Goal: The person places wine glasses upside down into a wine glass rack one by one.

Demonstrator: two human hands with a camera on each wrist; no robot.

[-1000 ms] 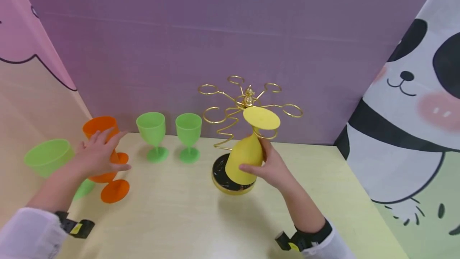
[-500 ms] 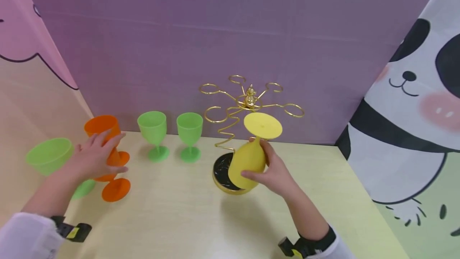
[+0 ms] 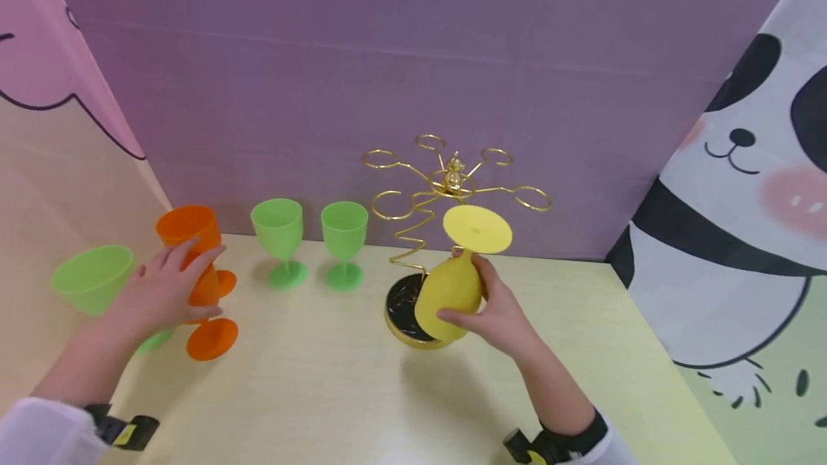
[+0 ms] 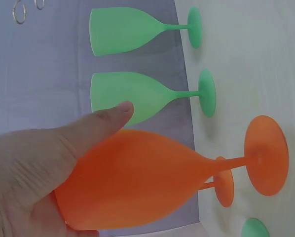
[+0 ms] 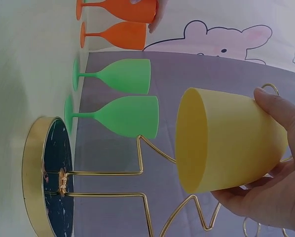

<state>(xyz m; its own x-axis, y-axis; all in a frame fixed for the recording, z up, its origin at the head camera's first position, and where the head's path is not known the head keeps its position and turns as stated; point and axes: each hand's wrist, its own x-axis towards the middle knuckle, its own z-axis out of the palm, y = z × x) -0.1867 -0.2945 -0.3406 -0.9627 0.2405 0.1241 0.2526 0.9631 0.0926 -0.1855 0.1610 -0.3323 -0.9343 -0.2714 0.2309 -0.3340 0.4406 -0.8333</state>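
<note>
My right hand [image 3: 494, 307] holds a yellow goblet [image 3: 450, 298] upside down, fingers and thumb round its bowl and its foot uppermost. It hangs in front of a gold wire stand [image 3: 454, 181] with open rings and a round black base; in the right wrist view the goblet's mouth [image 5: 192, 143] is apart from the base. At the left, my left hand [image 3: 164, 289] grips the bowl of an orange goblet [image 4: 137, 180], mouth up. Whether its foot [image 4: 266, 155] touches the table cannot be told. A second orange goblet [image 3: 187, 224] stands behind it, partly hidden.
Two green goblets [image 3: 278, 224] [image 3: 345, 228] stand upright along the back of the pale table [image 3: 304, 393]. Another green goblet [image 3: 93, 278] is at the far left, partly behind the left arm. A purple backdrop [image 3: 413, 77] rises behind, with a panda-printed sheet [image 3: 723, 264] at the right.
The yellow goblet has come slightly down and toward me, away from the stand's middle. My left fingers and thumb have drawn in closer round the orange goblet. The head view has shifted slightly.
</note>
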